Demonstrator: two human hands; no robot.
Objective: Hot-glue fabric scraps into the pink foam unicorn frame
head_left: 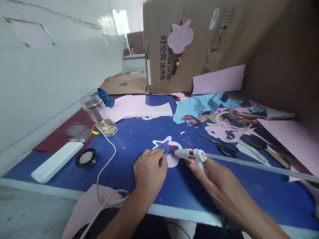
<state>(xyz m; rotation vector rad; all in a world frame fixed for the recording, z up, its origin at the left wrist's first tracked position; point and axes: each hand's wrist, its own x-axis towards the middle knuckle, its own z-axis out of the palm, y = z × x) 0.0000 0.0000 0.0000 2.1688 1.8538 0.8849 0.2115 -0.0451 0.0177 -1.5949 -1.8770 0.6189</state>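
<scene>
My left hand (149,172) rests on the blue table cover (139,132), fingers curled and pinching a small blue piece (168,148) that lies on a white paper cutout (171,159). My right hand (211,179) grips a white hot glue gun (190,154) with a long clear glue stick (249,162) trailing to the right. The gun's nozzle points left at the blue piece, right beside my left fingertips.
Black scissors (219,144) lie right of the gun among pink and blue paper scraps (199,106). A clear glass jar (98,114), a black round lid (86,157), a white block (57,161) and a white cable (107,166) sit left. Cardboard boxes (199,43) stand behind.
</scene>
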